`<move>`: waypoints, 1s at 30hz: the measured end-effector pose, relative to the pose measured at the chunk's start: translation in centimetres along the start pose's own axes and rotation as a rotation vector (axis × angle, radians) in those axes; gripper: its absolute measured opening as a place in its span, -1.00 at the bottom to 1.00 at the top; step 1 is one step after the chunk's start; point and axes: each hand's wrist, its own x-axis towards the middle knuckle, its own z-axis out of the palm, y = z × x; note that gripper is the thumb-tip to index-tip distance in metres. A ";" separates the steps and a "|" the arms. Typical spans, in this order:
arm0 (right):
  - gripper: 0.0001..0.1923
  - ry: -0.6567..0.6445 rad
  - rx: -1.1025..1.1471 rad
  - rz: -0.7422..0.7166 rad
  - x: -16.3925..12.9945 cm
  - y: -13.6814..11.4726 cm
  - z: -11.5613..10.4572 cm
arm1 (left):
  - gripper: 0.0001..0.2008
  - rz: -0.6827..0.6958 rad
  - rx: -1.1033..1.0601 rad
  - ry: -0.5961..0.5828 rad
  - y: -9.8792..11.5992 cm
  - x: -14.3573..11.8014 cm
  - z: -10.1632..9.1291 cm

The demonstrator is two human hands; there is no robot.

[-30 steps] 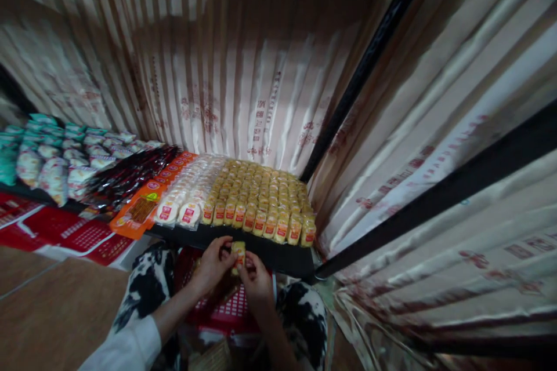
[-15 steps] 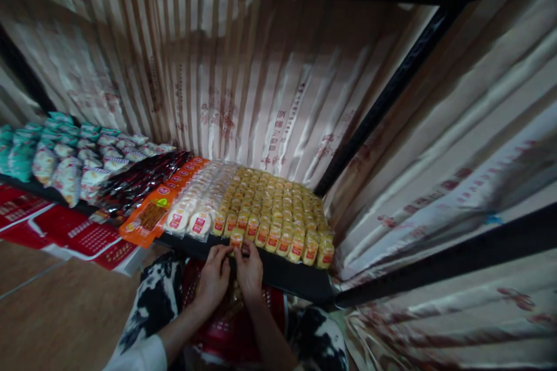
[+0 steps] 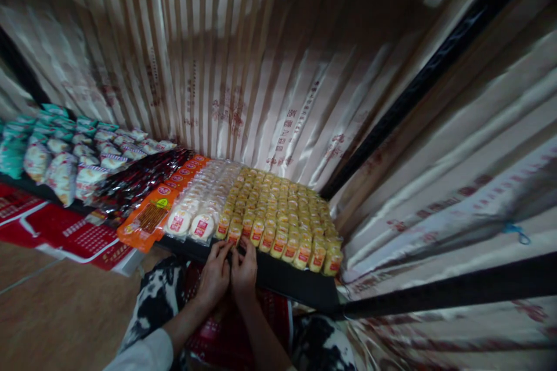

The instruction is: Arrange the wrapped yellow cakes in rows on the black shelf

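Note:
My left hand (image 3: pixel 215 274) and my right hand (image 3: pixel 244 266) are side by side at the front edge of a dark shelf (image 3: pixel 278 275). Their fingertips press on one small yellow snack packet (image 3: pixel 234 236) at the front of a dense block of yellow packets (image 3: pixel 278 211). Both hands touch that packet, fingers bent around its lower end. Round white packets (image 3: pixel 191 223) with red labels lie just left of it.
Orange packets (image 3: pixel 150 217), dark red packets (image 3: pixel 134 179) and white-and-teal bags (image 3: pixel 61 153) fill the shelf to the left. A red crate (image 3: pixel 270 324) sits below my hands, between black-and-white patterned knees. Striped curtain fabric (image 3: pixel 243 69) hangs behind and right. Wooden floor (image 3: pixel 56 313) lies left.
The hands carried a yellow packet up from above the red crate to the shelf's front row and now press it into place. The view shifted closer and right.

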 end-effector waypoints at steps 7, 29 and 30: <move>-0.71 0.037 -0.178 -0.161 -0.7 0.9 0.1 | -0.53 0.043 0.046 0.014 -0.3 -0.3 0.2; -0.58 -0.076 -0.166 -0.247 -2.8 0.1 -2.0 | -0.49 0.055 0.001 0.023 -0.5 -1.5 -0.4; -0.60 -0.082 -0.172 -0.236 -3.4 0.1 -2.4 | -0.53 0.059 0.006 0.026 -0.4 -1.9 -0.6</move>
